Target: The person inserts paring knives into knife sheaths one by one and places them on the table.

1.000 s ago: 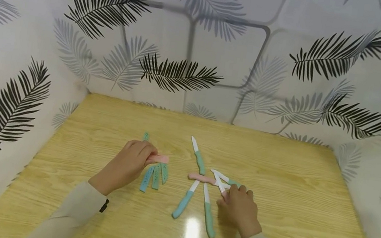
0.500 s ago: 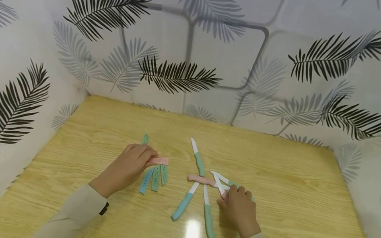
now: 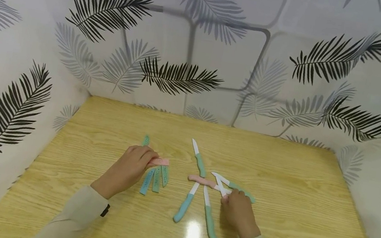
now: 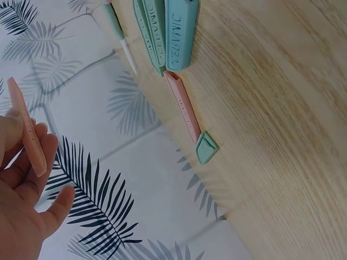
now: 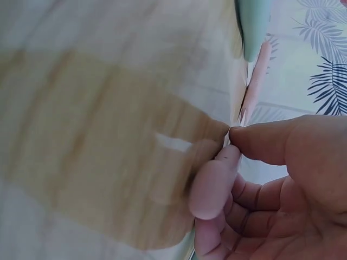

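My left hand (image 3: 124, 172) pinches a pink blade sheath (image 4: 28, 132), raised above the table in the left wrist view. Below it lie a blue sheath (image 3: 146, 182), green sheaths (image 3: 156, 180) and a second pink sheath (image 4: 185, 107), whose end meets a green sheath (image 4: 206, 148). My right hand (image 3: 240, 212) holds a paring knife by its pink handle (image 5: 212, 187), low at the tabletop. That knife's white blade (image 3: 220, 185) points away to the left and overlaps another pink-handled knife (image 3: 201, 180) in the head view.
Around the lying pink knife are a blue-handled knife (image 3: 183, 207) and green-handled knives (image 3: 210, 223), one behind (image 3: 200, 164) and one at the right (image 3: 246, 193), all with bare white blades. A leaf-patterned covering (image 3: 208, 97) rises behind the wooden table (image 3: 295, 182).
My right hand has drawn slightly down toward me, uncovering more of the green handle beside it. The left hand keeps its hold on the pink sheath, almost still.
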Available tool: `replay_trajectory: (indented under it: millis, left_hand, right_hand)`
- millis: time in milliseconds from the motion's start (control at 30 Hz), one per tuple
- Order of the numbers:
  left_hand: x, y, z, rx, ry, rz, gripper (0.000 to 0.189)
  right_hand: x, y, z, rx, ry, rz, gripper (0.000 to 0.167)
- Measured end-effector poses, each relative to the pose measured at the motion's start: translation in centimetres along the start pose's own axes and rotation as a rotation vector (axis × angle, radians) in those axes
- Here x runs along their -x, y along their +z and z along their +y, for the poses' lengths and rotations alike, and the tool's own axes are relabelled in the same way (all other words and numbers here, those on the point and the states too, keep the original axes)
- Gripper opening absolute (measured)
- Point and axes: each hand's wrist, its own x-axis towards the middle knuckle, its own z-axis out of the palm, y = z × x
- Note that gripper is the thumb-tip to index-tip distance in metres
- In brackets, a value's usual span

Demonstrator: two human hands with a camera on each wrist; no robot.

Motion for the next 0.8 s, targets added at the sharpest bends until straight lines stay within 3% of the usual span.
replay_trajectory:
  millis: [200,433,600,800]
  left_hand:
    - [-0.1,0.0,0.2,0.032,-0.009,0.024,0.049]
    - [-0.1,0.0,0.2,-0.008,-0.013,0.034,0.047]
    - [-0.2,-0.1,0.0,0.006,-0.011,0.033,0.021]
    - [0.1,0.0,0.1,0.026,-0.028,0.035,0.027]
  right_hand:
    - [0.1,0.0,0.1,-0.042,0.006,-0.007,0.025]
    - [0.0,-0.5,-0.1,-0.046,0.017,-0.019,0.026]
    - [0.1,-0.8,-0.4,-0.086,0.035,-0.030,0.027]
    - [0.3,-1.0,-1.0,-0.107,0.019,0.007,0.025]
